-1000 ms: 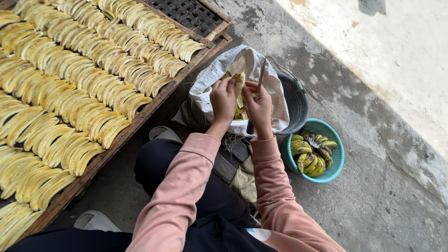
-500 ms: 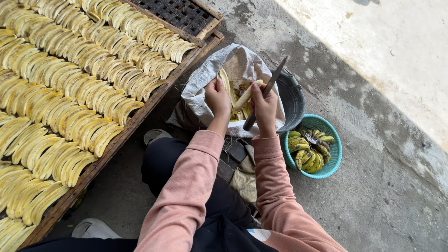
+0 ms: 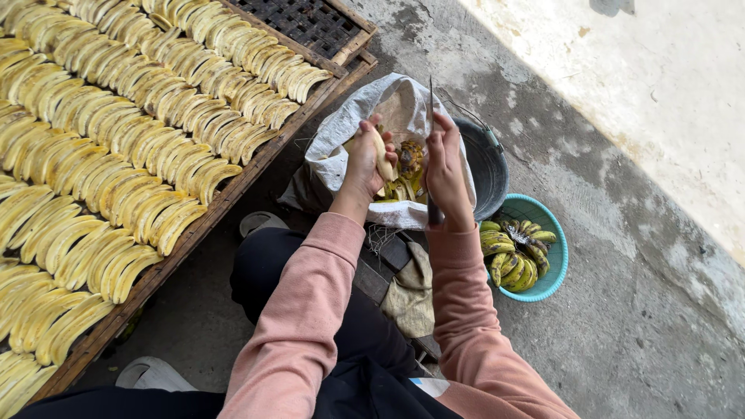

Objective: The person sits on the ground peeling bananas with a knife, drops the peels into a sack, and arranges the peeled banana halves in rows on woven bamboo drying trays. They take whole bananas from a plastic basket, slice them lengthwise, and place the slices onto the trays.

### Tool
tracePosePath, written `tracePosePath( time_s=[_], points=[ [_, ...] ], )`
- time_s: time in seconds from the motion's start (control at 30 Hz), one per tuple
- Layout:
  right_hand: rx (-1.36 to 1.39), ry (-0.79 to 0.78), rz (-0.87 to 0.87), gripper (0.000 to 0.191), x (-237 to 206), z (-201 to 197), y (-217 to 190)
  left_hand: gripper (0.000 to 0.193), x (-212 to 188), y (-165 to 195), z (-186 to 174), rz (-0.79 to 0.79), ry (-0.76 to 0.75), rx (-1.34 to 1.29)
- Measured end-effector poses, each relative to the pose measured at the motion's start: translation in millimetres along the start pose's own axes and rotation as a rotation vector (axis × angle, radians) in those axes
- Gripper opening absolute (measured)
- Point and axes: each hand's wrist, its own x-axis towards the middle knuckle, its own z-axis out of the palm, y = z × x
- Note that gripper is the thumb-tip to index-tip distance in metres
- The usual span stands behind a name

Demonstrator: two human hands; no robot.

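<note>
A concrete floor (image 3: 621,326) is filling the right half of the view, and a wooden drying rack (image 3: 233,198) is slanting across the upper left, from nine o'clock toward twelve. Rows of peeled yellow bananas (image 3: 116,155) are lying side by side on the rack, touching one another.

At the centre, just toward one o'clock, a white sack (image 3: 334,147) is sitting open on the floor with peels showing inside it. A dark bucket (image 3: 485,167) is standing just beside the sack at two o'clock, and a teal basin (image 3: 543,287) is resting near it at three o'clock, holding unpeeled green-yellow bananas.

The person, wearing pink sleeves, is holding both hands over the sack's mouth. The left hand (image 3: 365,159) is curling shut around a peeled banana (image 3: 382,155), which is pointing up toward twelve o'clock above the sack. The right hand (image 3: 446,174) is closing around the handle of a knife (image 3: 429,105), whose blade is pointing up toward twelve o'clock, just beside the banana. A crumpled cloth (image 3: 411,291) is lying near six o'clock, between the forearms.
</note>
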Motion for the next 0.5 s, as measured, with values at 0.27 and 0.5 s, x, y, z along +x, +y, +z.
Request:
tracePosePath(
  time_s=[0.27,0.5],
  points=[
    [0.018,-0.388,-0.112,0.058,-69.9,52.5,7.7,0.039,13.0,29.2,-29.2,0.029,0.257,-0.107],
    [-0.014,-0.47,-0.167,0.054,-73.1,59.1,10.2,0.043,-1.1,47.0,-28.3,0.029,0.282,-0.074]
  ],
)
